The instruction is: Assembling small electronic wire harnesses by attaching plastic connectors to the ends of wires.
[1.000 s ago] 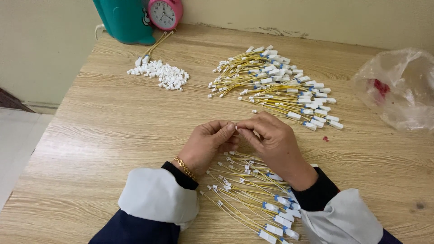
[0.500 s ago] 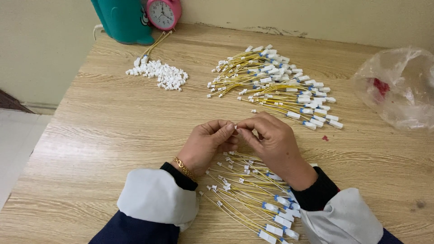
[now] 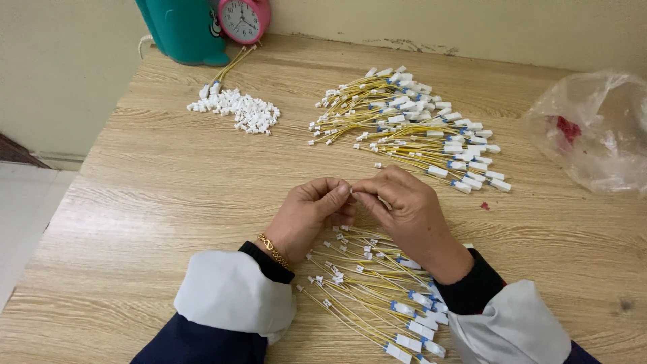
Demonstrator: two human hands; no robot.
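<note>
- Pinching a small white piece [image 3: 352,193] between the fingertips of both hands, you hold it just above the worktop [image 3: 168,195], near its front edge; it is too small and too covered by your fingers to tell exactly what kind of piece it is.
- Keep your left hand [image 3: 311,214] curled as it is, thumb and forefinger closed on the piece, so that it cannot twist while the other side works.
- Let your right hand [image 3: 404,205], also closed at the fingertips on the same spot, do the fine pushing; a straight, square push looks safer than a slanted one, which could bend a thin lead.
- Mind the near bundle of yellow wires [image 3: 377,290] lying just under your wrists, its blue-and-white ends towards you; rest your wrists lightly so the strands do not get dragged or tangled.
- Keep that bundle apart from the far pile of yellow wires [image 3: 411,128], which lies well beyond your hands.
- Reach for the heap of small white connectors [image 3: 236,111] at the far left without sweeping it; it sits loose and would scatter easily.
- Leave the clear plastic bag [image 3: 596,131] at the right, the pink clock [image 3: 244,19] and the teal container [image 3: 182,30] at the back where they stand.
</note>
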